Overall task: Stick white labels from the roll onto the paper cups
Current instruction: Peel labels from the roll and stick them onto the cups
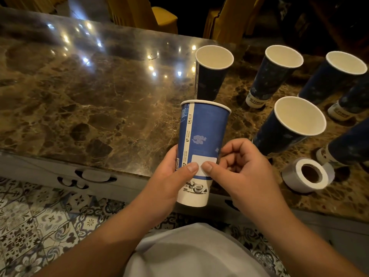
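Observation:
A tall blue paper cup (201, 132) is held upright above the table's near edge. My left hand (171, 176) grips its lower left side, thumb lying across the front. A white label (203, 159) sits on the cup's lower front. My right hand (239, 168) is curled at the cup's right side, and its thumb presses on the label next to my left thumb. The roll of white labels (308, 174) lies on its side on the table to the right, apart from both hands.
Several dark blue paper cups stand open-side up on the brown marble table (79, 100) at the right, the nearest (289, 126) just beyond my right hand, another (211, 72) behind the held cup. Yellow chairs (151, 15) stand across the table. Patterned floor tiles lie below.

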The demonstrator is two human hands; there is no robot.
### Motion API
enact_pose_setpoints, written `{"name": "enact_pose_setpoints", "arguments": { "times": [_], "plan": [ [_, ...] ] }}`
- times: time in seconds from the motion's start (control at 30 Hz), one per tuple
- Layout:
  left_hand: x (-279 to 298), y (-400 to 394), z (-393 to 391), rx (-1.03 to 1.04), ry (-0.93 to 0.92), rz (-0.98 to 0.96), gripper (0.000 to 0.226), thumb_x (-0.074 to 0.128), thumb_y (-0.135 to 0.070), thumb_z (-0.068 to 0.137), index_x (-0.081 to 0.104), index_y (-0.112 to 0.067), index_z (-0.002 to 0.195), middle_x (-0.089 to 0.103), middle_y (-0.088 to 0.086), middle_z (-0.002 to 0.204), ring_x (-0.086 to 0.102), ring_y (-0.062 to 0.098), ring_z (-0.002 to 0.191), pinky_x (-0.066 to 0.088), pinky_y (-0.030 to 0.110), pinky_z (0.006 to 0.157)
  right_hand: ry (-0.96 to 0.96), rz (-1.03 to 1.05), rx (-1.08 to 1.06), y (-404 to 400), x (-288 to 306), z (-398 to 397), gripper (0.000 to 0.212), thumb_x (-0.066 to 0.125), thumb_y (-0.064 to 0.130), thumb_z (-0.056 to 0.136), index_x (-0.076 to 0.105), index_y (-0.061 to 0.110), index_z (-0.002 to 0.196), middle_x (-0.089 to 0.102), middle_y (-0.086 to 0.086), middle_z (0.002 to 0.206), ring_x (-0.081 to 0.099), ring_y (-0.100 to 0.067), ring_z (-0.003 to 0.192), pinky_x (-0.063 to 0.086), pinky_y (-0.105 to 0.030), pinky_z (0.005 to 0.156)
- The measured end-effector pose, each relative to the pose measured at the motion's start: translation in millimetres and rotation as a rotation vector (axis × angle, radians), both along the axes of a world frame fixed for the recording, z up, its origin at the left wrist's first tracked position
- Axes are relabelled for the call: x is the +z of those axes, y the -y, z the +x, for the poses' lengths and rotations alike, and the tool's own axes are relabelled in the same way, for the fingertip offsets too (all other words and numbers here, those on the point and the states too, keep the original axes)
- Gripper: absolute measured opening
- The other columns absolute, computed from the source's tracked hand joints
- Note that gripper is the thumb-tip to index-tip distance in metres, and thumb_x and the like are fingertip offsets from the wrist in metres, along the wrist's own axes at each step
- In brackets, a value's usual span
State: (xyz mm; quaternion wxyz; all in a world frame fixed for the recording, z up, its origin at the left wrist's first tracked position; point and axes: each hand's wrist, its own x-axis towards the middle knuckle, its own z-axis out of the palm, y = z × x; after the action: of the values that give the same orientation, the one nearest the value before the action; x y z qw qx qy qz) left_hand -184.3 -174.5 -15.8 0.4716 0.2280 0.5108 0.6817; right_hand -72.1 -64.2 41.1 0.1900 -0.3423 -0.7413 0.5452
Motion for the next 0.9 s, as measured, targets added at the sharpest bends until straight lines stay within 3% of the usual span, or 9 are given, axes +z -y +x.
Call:
{"name": "enact_pose_setpoints", "arguments": {
  "times": [0.1, 0.23, 0.37, 0.47, 0.57, 0.63, 0.73, 0.9],
  "plan": [
    [3, -1, 0, -0.035, 0.132, 0.066, 0.056, 0.063, -0.025, 0.075, 0.051, -0.016, 0.129, 0.067, 0.014, 0.120, 0.066, 0.026, 0.103, 0.054, 0.037, 0.085, -0.033, -0.189, 0.014, -4, -2, 0, 0.054, 0.076, 0.044, 0.054, 0.053, 0.024, 0.099, 0.066, 0.000, 0.086, 0.068, -0.018, 0.077, 0.061, -0.029, 0.066],
    [7, -2, -4, -0.136, 0.169, 0.086, 0.065, 0.064, -0.021, 0.076, 0.044, -0.009, 0.137, 0.060, 0.022, 0.129, 0.061, 0.034, 0.111, 0.051, 0.043, 0.092, -0.141, -0.460, 0.089, -5, -4, 4, 0.062, 0.076, 0.031, 0.063, 0.053, 0.021, 0.120, 0.072, 0.006, 0.104, 0.071, -0.009, 0.095, 0.059, -0.024, 0.072],
    [10, -2, -6, -0.194, 0.157, 0.063, 0.084, 0.080, -0.039, 0.070, 0.041, -0.013, 0.139, 0.060, 0.018, 0.131, 0.060, 0.032, 0.115, 0.052, 0.040, 0.093, -0.161, -0.417, 0.103, -5, -8, 8, 0.062, 0.082, 0.024, 0.067, 0.054, 0.023, 0.122, 0.071, 0.006, 0.109, 0.070, -0.009, 0.098, 0.057, -0.022, 0.072],
    [9, -4, -7, -0.164, 0.182, 0.036, 0.088, 0.085, -0.039, 0.063, 0.044, -0.013, 0.136, 0.064, 0.015, 0.126, 0.064, 0.030, 0.111, 0.054, 0.037, 0.088, -0.134, -0.345, 0.129, -8, -11, 10, 0.064, 0.085, 0.026, 0.066, 0.054, 0.030, 0.122, 0.069, 0.010, 0.114, 0.067, -0.006, 0.103, 0.058, -0.026, 0.078],
    [6, -5, -12, -0.166, 0.180, 0.023, 0.089, 0.087, -0.039, 0.061, 0.045, -0.010, 0.134, 0.066, 0.014, 0.124, 0.065, 0.029, 0.109, 0.054, 0.035, 0.086, -0.127, -0.327, 0.158, -14, -14, 11, 0.059, 0.078, 0.017, 0.069, 0.053, 0.034, 0.119, 0.066, 0.011, 0.113, 0.066, -0.002, 0.102, 0.056, -0.020, 0.074],
    [6, -7, -17, -0.175, 0.131, -0.012, 0.090, 0.087, -0.039, 0.060, 0.045, -0.012, 0.134, 0.065, 0.012, 0.126, 0.064, 0.028, 0.113, 0.054, 0.033, 0.087, -0.124, -0.317, 0.170, -17, -19, 10, 0.058, 0.075, 0.006, 0.076, 0.052, 0.033, 0.122, 0.065, 0.010, 0.116, 0.065, -0.001, 0.102, 0.056, -0.019, 0.073],
    [6, -10, -22, -0.166, -0.012, -0.076, 0.093, 0.089, -0.039, 0.056, 0.044, -0.018, 0.134, 0.064, 0.007, 0.128, 0.062, 0.027, 0.117, 0.053, 0.036, 0.090, -0.114, -0.272, 0.158, -21, -27, 11, 0.059, 0.075, 0.007, 0.078, 0.051, 0.038, 0.122, 0.063, 0.015, 0.119, 0.063, 0.001, 0.105, 0.057, -0.021, 0.077],
    [10, -12, -28, -0.147, -0.219, -0.157, 0.065, 0.082, -0.008, 0.064, 0.052, -0.027, 0.118, 0.072, -0.012, 0.112, 0.068, 0.013, 0.106, 0.056, 0.026, 0.080, -0.090, -0.167, 0.149, -29, -35, 9, 0.061, 0.075, 0.012, 0.080, 0.047, 0.038, 0.127, 0.062, 0.019, 0.120, 0.060, 0.007, 0.106, 0.055, -0.017, 0.081]
  ]
}}
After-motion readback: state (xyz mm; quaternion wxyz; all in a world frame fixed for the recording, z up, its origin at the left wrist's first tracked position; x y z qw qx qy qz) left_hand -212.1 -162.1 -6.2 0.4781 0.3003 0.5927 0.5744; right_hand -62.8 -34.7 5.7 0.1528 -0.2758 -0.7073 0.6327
